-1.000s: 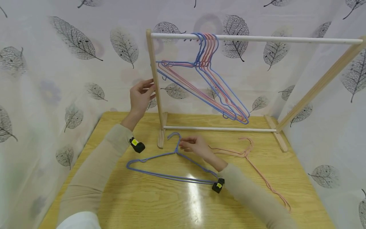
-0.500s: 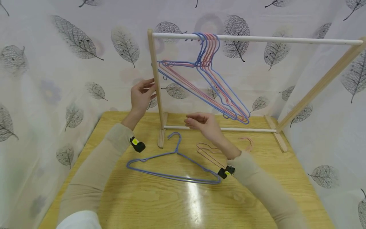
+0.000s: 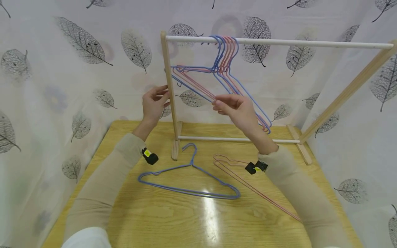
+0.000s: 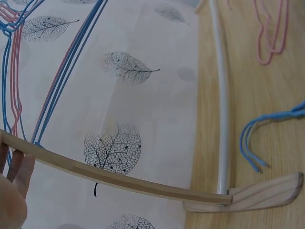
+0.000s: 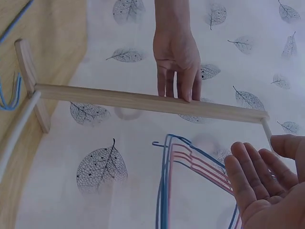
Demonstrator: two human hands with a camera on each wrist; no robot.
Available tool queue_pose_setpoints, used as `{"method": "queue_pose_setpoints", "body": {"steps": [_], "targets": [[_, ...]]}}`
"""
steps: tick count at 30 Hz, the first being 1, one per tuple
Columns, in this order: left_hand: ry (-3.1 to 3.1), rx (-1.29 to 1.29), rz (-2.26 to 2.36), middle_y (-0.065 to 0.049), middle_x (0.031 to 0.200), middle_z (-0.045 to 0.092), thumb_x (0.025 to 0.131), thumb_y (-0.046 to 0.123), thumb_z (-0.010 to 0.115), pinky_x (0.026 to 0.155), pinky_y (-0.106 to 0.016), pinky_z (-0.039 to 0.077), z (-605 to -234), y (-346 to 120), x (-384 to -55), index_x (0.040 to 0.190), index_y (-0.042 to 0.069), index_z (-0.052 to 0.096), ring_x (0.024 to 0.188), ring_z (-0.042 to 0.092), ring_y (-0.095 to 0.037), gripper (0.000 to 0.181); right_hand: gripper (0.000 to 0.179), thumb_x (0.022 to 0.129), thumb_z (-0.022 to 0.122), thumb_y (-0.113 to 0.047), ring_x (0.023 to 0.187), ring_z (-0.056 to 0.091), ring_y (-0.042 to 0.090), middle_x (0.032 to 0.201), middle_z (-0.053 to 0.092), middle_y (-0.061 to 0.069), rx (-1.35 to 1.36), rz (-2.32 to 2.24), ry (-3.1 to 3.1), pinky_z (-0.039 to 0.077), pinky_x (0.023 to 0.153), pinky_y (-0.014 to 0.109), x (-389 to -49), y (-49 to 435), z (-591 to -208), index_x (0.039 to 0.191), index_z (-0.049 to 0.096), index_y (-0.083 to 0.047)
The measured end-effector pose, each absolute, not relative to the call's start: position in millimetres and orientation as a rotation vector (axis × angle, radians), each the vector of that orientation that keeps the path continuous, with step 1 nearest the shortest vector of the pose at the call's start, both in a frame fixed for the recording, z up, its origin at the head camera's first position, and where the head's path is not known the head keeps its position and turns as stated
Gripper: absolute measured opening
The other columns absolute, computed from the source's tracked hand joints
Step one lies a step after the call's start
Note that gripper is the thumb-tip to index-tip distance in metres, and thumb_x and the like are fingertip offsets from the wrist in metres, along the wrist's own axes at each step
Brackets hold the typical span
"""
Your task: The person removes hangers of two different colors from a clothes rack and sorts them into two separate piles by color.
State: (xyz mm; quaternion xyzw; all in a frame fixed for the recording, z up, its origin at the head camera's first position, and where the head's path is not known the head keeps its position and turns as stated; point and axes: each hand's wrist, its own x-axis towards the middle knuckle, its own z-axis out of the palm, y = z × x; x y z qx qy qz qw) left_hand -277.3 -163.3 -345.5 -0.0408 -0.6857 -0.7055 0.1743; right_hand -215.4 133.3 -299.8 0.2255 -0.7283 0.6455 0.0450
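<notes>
My left hand (image 3: 151, 105) grips the left wooden post (image 3: 171, 103) of a small clothes rack. In the right wrist view its thumb and fingers lie at either side of that post. My right hand (image 3: 237, 108) is raised before the hung hangers, its palm bare in the right wrist view (image 5: 267, 191) and its fingers loosely extended. Blue and pink wire hangers (image 3: 224, 62) hang bunched from the top rail, partly covered by this hand. On the table lie a blue hanger (image 3: 191, 164) and, partly hidden under my right forearm, a pink hanger (image 3: 263, 195).
The rack's white top rail (image 3: 294, 42) runs right to a slanted wooden post (image 3: 347, 91). A lower white bar (image 3: 211, 138) joins its feet near the back of the wooden table (image 3: 173, 220). Leaf-printed cloth (image 3: 130, 82) stands behind and beside.
My right hand has risen from beside the blue hanger's hook to in front of the hung hangers, moving right. My left hand stays at the post. The hangers keep their places.
</notes>
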Motion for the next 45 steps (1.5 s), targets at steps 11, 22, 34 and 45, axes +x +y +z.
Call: {"method": "queue_pose_setpoints", "body": {"steps": [11,22,34,45], "targets": [[-1.924,-0.111,-2.014,0.011,0.098,0.07,0.101,0.005,0.069,0.082,-0.022,0.069,-344,-162,-276,0.129,-0.001,0.07,0.086,0.07,-0.008,0.029,0.023,0.101,0.07,-0.007,0.088,0.078,0.004,0.098,0.082,-0.008,0.67,1.823,-2.131,0.068,0.083,0.018,-238,135,-264,0.12,0.074,0.006],[-1.936,-0.115,-2.007,0.011,0.098,0.07,0.101,0.006,0.069,0.082,-0.021,0.069,-345,-162,-276,0.13,-0.001,0.07,0.085,0.07,-0.008,0.029,0.023,0.104,0.068,-0.013,0.089,0.077,0.008,0.099,0.08,-0.004,0.561,1.72,-2.146,0.068,0.086,0.017,-257,133,-250,0.118,0.077,0.003],[-1.921,-0.116,-2.027,0.009,0.099,0.07,0.101,0.006,0.07,0.082,-0.021,0.069,-345,-163,-276,0.129,-0.001,0.07,0.086,0.07,-0.008,0.029,0.024,0.103,0.069,-0.017,0.088,0.072,0.001,0.113,0.08,0.015,0.479,1.524,-2.263,0.061,0.085,0.009,-260,127,-252,0.119,0.077,0.0],[-1.928,-0.107,-2.015,0.011,0.097,0.071,0.101,0.007,0.07,0.081,-0.021,0.069,-345,-163,-276,0.129,-0.001,0.071,0.085,0.07,-0.008,0.029,0.023,0.104,0.068,-0.015,0.086,0.067,-0.002,0.118,0.078,0.018,0.466,1.521,-2.27,0.06,0.082,0.011,-265,113,-255,0.119,0.077,0.0]]}}
